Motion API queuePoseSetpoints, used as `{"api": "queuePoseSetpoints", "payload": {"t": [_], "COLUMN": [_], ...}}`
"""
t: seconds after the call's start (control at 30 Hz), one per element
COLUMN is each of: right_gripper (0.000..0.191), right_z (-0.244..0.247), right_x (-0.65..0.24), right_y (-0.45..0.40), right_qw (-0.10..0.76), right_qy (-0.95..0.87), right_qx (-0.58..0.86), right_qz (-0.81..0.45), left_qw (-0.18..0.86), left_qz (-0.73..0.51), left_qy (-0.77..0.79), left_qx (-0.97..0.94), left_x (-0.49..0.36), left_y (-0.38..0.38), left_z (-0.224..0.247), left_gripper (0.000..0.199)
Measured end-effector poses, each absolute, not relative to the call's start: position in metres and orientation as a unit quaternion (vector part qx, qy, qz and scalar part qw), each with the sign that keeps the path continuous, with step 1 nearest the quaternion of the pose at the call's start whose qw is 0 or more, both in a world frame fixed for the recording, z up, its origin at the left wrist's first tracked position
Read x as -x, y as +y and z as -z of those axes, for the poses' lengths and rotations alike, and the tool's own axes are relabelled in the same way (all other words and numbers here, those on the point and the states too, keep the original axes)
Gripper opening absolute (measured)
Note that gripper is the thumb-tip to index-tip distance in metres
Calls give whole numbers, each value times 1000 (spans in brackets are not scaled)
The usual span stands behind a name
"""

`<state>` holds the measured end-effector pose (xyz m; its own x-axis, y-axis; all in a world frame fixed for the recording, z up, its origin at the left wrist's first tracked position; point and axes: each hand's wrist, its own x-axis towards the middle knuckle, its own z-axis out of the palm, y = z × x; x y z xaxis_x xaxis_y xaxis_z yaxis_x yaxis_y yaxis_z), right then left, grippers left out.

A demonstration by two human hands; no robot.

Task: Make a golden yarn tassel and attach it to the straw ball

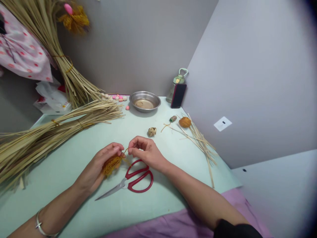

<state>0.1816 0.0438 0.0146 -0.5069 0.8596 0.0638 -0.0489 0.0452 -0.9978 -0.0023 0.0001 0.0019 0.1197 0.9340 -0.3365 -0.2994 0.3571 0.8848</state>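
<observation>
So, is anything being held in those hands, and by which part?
The left hand cups a golden-brown, fluffy fibre bundle along its side. The right hand pinches a thin, brown strand at its visible right end.

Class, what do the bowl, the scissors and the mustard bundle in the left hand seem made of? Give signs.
Bowl: probably stainless steel, smooth, from its grey shine.
Scissors: bare metal blades, by their grey sheen; red handles likely plastic, smooth and evenly coloured.
Mustard bundle: perhaps dyed plant fibre or yarn, matte; loose, stringy strands show.
</observation>
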Motion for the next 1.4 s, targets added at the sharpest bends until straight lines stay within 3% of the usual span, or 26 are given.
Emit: {"api": "queuePoseSetpoints", "payload": {"t": [0.13, 0.33, 0.47, 0.73, 1.0, 1.4], "right_gripper": [10, 6, 21, 48, 39, 32], "right_z": [-14, -8, -7, -8, -4, -2], "right_x": [-181, -182, -183, -185, -182, -181], "right_y": [44, 49, 49, 44, 47, 48], "right_qw": [379, 394, 378, 244, 320, 322], "right_qy": [-613, -614, -634, -710, -656, -623], "right_qx": [325, 371, 406, 333, 343, 349], "right_qz": [-611, -575, -539, -570, -591, -621], "left_qw": [692, 650, 615, 570, 590, 605], "left_qz": [-395, -422, -417, -375, -404, -403], "left_qy": [469, 493, 501, 519, 497, 492], "left_qx": [-382, -396, -444, -514, -492, -480], "left_x": [-2, 0, 1, 0, 1, 2], "left_y": [-1, -1, -2, -4, -3, -3], "left_z": [0, 1, 5, 9, 14, 13], "left_gripper": [22, 22, 22, 23, 24, 18]}}
